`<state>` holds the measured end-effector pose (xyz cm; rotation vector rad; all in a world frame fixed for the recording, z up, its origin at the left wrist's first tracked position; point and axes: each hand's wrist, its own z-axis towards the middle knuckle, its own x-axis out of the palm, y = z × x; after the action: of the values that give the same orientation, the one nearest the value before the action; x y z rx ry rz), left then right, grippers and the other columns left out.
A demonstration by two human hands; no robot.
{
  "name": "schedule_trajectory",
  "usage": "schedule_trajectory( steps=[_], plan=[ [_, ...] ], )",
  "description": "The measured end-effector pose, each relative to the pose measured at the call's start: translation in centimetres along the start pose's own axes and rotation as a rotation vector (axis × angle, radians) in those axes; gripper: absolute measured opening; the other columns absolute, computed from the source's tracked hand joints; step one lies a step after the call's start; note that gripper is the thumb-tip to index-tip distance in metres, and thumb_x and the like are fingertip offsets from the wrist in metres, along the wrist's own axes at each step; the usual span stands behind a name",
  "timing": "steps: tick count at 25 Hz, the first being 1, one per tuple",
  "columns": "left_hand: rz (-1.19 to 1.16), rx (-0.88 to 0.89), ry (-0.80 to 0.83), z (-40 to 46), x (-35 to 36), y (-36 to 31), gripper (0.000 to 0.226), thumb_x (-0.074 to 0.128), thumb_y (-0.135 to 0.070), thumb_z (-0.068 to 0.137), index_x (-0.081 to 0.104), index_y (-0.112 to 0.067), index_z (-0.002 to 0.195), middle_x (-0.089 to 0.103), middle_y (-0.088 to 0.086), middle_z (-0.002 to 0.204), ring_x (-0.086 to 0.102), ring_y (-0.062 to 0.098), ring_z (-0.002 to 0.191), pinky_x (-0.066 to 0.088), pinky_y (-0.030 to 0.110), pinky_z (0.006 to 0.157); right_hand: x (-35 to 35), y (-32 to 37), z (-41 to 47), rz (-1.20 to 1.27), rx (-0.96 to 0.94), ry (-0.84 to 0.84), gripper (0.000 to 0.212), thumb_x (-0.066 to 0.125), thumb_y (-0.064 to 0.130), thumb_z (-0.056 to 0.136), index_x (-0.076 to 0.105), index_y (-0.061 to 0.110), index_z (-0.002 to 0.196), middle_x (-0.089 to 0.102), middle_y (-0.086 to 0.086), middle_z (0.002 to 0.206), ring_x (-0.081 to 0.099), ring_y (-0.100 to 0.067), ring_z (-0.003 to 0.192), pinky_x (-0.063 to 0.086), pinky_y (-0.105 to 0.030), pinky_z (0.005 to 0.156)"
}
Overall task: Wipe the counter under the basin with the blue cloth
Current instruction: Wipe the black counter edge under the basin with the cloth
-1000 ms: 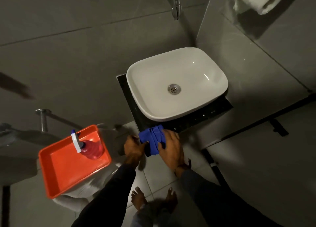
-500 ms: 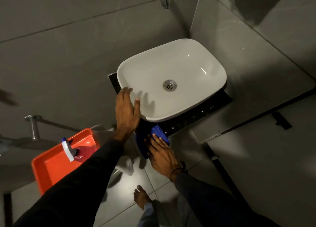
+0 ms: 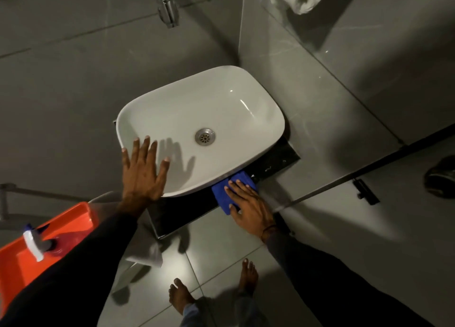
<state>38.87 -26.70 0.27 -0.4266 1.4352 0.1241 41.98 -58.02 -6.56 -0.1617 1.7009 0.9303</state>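
Under the near right rim of a white basin (image 3: 209, 120), a folded blue cloth (image 3: 230, 193) lies on the black counter (image 3: 182, 213), pressed flat by the right hand (image 3: 250, 206), fingers spread, grip open w/ palm down. Left hand (image 3: 141, 171) rests flat on the basin's near left edge, open, holding nothing. Orange tray (image 3: 61, 230) w/ spray bottle (image 3: 37, 243) sits far left. Wiping step looks underway; next likely needs sliding the cloth along the counter beneath the overhang.

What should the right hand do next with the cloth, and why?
Probably slide the cloth left along the dark counter. The right hand presses it flat near the basin's right front edge, and the left hand steadies the rim.
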Motion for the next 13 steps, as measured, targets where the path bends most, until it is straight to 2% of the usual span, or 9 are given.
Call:
schedule_trajectory(
  steps=[4,8,10,13],
  plan=[
    [0.014,0.023,-0.056,-0.1,0.3,-0.1,0.067,0.030,-0.051,0.099,0.041,-0.012,0.153,0.036,0.013,0.164,0.022,0.035,0.157,0.009,0.056,0.126,-5.8,-8.1,1.4,-0.067,0.078,-0.032,0.054,0.064,0.016,0.093,0.052,0.010,0.145,0.046,-0.009,0.156,0.039,-0.031,0.148,0.031,-0.041,0.124],
    [0.016,0.020,-0.079,-0.2,0.4,-0.1,0.067,0.029,-0.050,0.100,0.040,-0.011,0.153,0.036,0.013,0.164,0.022,0.034,0.157,0.009,0.056,0.126,-10.5,-14.8,2.3,-0.180,0.172,0.067,0.060,0.049,0.033,0.104,0.026,0.017,0.158,0.025,-0.001,0.167,0.018,-0.022,0.157,0.020,-0.036,0.129],
    [0.013,0.024,-0.084,-0.2,0.4,-0.1,0.067,0.029,-0.050,0.100,0.040,-0.011,0.153,0.036,0.013,0.164,0.022,0.034,0.157,0.009,0.055,0.126,-10.4,-15.4,2.1,-0.196,0.171,0.090,0.062,0.043,0.036,0.106,0.018,0.017,0.160,0.018,-0.001,0.169,0.012,-0.020,0.158,0.017,-0.037,0.130],
    [0.004,0.016,-0.079,-0.2,0.4,-0.2,0.066,0.028,-0.051,0.101,0.038,-0.013,0.154,0.035,0.012,0.165,0.021,0.033,0.157,0.008,0.054,0.126,-8.5,-13.7,2.0,-0.191,0.248,0.020,0.060,0.040,0.031,0.107,0.017,0.015,0.160,0.016,-0.005,0.169,0.009,-0.024,0.158,0.013,-0.042,0.130]
  ],
)
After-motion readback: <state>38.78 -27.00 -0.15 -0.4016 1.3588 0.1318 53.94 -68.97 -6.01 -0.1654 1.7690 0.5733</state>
